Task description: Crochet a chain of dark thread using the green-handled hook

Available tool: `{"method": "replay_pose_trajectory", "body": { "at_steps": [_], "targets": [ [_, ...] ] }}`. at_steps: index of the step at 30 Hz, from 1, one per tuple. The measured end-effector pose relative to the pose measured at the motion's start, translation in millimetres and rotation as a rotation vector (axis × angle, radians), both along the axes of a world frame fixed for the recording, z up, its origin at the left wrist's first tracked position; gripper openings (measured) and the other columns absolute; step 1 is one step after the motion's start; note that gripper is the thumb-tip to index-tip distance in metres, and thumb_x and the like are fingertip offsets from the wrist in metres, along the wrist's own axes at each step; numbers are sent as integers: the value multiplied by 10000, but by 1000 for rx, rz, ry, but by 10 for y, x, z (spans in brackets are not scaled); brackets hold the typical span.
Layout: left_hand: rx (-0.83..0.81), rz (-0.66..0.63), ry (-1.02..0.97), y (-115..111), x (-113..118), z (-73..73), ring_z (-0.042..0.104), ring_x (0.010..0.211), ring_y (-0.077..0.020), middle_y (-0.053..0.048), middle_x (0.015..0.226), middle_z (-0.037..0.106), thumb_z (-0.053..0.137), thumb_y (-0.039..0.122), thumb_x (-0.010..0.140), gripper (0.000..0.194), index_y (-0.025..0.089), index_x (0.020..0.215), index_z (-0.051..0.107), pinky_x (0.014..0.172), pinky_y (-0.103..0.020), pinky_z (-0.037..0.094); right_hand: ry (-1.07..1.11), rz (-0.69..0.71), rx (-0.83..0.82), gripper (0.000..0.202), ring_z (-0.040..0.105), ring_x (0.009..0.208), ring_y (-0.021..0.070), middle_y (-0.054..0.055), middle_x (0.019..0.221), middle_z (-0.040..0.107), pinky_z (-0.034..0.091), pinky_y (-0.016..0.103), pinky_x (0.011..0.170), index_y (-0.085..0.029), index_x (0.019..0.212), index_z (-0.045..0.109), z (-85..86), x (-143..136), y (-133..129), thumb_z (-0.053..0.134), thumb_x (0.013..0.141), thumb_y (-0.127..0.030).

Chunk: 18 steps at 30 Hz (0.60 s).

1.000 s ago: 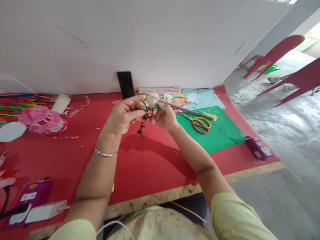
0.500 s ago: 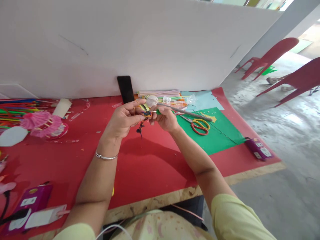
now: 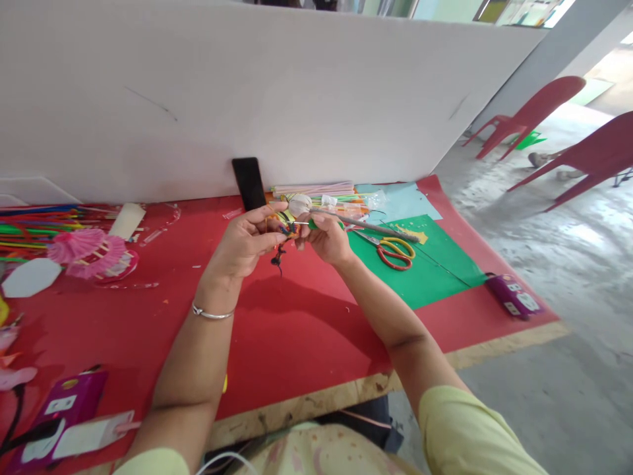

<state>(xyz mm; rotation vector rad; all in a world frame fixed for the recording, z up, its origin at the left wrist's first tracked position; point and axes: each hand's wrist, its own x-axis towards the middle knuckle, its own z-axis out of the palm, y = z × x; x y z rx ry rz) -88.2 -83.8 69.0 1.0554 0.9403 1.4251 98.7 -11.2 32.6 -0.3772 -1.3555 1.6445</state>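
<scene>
Between the fingers of my left hand [image 3: 242, 245] is a small multicoloured yarn piece [image 3: 291, 230], with a dark strand [image 3: 278, 257] hanging below it. My right hand [image 3: 329, 239] is closed around a green-handled hook [image 3: 312, 225], whose thin metal shaft reaches to the yarn. The tip is too small to make out. Behind the hands, a stick with a whitish wrapped end [image 3: 299, 205] lies pointing right. Scissors with red and yellow handles [image 3: 395, 253] rest on a green sheet [image 3: 435, 270], right of my right hand.
A black phone [image 3: 249, 183] leans against the white board [image 3: 297, 99]. Pink pleated paper [image 3: 89, 252] and coloured sticks [image 3: 39, 227] lie at left. Purple power strips sit at the table's right end [image 3: 513, 295] and lower left [image 3: 64, 409]. Red chairs [image 3: 539, 112] stand beyond.
The view has shifted slightly. The hook's shaft and the yarn piece have changed position a little between my fingers, while both hands keep their holds.
</scene>
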Motion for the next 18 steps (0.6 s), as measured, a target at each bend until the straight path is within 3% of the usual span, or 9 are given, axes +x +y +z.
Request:
{"method": "replay_pose_trajectory", "body": {
  "at_steps": [6, 11, 18],
  "targets": [
    [-56, -55, -105, 5, 10, 30, 514, 534, -58, 9, 768, 749, 936, 77, 572, 531, 252, 1073, 911, 458, -193, 261, 24, 22, -67, 491, 604, 501, 148, 23, 629, 626, 545, 282, 518, -210, 638, 628, 0, -31, -16, 696, 857, -644],
    [-81, -105, -141, 22, 8, 26, 387, 465, -22, 6, 730, 738, 930, 104, 583, 487, 252, 1047, 919, 440, -181, 248, -5, 64, -129, 497, 611, 501, 147, 38, 645, 654, 552, 277, 531, -203, 623, 621, -4, 0, 13, 641, 936, -589],
    [-76, -40, -114, 19, 7, 24, 424, 480, -28, 2, 744, 753, 976, 112, 576, 482, 244, 1036, 918, 432, -182, 238, -3, 105, -168, 460, 610, 497, 139, 34, 648, 659, 558, 267, 541, -198, 621, 614, -21, 25, 76, 613, 967, -502]
  ]
}}
